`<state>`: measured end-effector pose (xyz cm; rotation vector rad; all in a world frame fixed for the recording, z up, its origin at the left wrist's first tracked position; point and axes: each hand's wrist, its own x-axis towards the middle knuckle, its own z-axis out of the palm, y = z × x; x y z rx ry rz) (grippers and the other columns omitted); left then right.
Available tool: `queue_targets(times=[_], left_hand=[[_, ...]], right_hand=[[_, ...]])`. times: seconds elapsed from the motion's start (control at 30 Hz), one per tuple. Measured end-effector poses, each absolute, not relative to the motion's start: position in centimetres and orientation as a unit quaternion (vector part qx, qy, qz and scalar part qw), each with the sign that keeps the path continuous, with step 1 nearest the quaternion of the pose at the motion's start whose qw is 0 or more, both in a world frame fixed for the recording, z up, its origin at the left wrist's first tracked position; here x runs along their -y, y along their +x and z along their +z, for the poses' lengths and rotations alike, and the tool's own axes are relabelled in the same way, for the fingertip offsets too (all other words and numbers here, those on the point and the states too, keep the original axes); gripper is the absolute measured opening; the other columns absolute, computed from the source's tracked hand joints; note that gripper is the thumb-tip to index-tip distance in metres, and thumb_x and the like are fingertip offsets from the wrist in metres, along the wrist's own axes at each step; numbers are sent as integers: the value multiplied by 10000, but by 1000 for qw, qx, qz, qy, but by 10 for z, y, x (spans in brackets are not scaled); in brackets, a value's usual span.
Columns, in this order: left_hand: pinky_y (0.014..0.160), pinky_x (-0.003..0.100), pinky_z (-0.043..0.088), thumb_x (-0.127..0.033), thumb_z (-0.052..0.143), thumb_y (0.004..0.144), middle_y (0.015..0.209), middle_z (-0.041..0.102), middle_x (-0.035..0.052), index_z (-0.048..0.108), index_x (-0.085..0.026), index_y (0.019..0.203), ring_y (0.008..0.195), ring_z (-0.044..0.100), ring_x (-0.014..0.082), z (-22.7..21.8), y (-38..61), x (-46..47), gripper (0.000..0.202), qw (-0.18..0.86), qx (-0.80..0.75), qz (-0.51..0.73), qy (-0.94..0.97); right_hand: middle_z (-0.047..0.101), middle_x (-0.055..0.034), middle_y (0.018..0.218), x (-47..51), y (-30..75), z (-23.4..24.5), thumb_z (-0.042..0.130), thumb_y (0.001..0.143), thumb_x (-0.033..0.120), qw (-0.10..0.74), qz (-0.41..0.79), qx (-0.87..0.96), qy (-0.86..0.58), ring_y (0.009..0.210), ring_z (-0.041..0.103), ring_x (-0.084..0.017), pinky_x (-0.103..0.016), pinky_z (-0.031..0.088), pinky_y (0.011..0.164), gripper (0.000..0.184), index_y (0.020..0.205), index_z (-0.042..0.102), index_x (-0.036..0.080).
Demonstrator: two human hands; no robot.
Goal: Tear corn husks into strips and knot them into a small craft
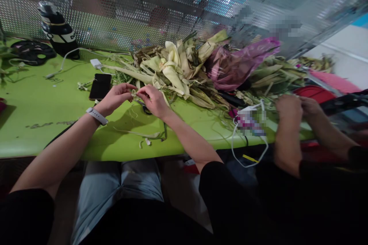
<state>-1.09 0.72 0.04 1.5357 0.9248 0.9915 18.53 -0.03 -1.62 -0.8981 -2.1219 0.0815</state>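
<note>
My left hand, with a pale watch band at the wrist, is over the green table with thumb and fingers pinched. My right hand meets it from the right, also in a pinch. Between the fingertips of both hands is a small pale yellowish strip, like a bit of corn husk; its exact shape is too small to tell. Just behind the hands lies a heap of corn husks. Under my right hand is a dark loop, partly hidden. Husk scraps lie nearer me.
Left of my hands lies a black phone; farther left are a white cable and a dark bottle. A pink plastic bag rests on the husks. At right, a co-worker's hands work close together. A perforated metal panel stands behind.
</note>
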Motion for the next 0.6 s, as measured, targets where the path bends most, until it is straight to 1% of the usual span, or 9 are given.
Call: queue_targets(times=[0.07,0.13,0.2,0.3,0.37,0.43,0.53,0.6], left_hand=[[805,349,546,-234,675,696,722,656,13,682,-141,932,698,633,147,1,-10,-6,254,575,-398,392,598],[869,379,557,-260,690,714,752,691,22,689,-150,914,742,673,159,3,-10,-4,229,611,-391,380,574],[929,398,551,-282,725,727,827,727,41,701,-150,934,812,705,176,3,-9,-2,246,621,-371,395,566],[1001,417,526,-320,801,713,930,752,70,720,-132,975,894,726,199,2,-7,-1,334,617,-334,418,578],[1016,427,519,-353,837,696,946,758,81,724,-123,1010,909,729,206,0,-6,-3,405,609,-313,422,594],[1010,435,525,-385,854,687,938,760,86,723,-120,1015,905,732,211,-1,-6,-4,441,603,-304,423,604],[994,429,536,-417,859,687,910,756,80,718,-121,993,885,731,204,-3,-7,-5,448,602,-304,425,604],[982,413,543,-430,858,688,900,746,67,713,-124,971,862,724,186,-2,-7,-6,441,608,-307,428,594]], right_hand=[[630,-63,907,1,186,-16,424,1031,412,409,28,839,-357,892,588,-179,-304,459,824,287,962,602,197],[638,-66,909,1,186,-16,432,1027,420,413,34,836,-361,896,595,-179,-300,463,824,291,955,604,197],[652,-69,909,2,185,-15,464,1012,431,426,61,824,-368,877,603,-176,-302,471,812,289,940,606,190],[665,-50,845,3,184,-14,534,963,463,455,155,783,-394,758,602,-155,-292,485,728,304,902,606,174],[663,-32,791,3,182,-14,579,921,496,467,230,748,-412,694,595,-140,-281,486,674,329,879,606,170],[658,-18,757,2,181,-14,624,875,535,476,292,716,-418,671,595,-133,-273,494,648,363,853,602,174],[652,-4,730,0,180,-14,671,824,566,485,371,681,-404,649,599,-123,-265,517,625,391,828,591,183],[655,-2,723,-3,182,-14,700,801,556,479,415,670,-386,635,603,-117,-262,530,616,387,827,596,184]])
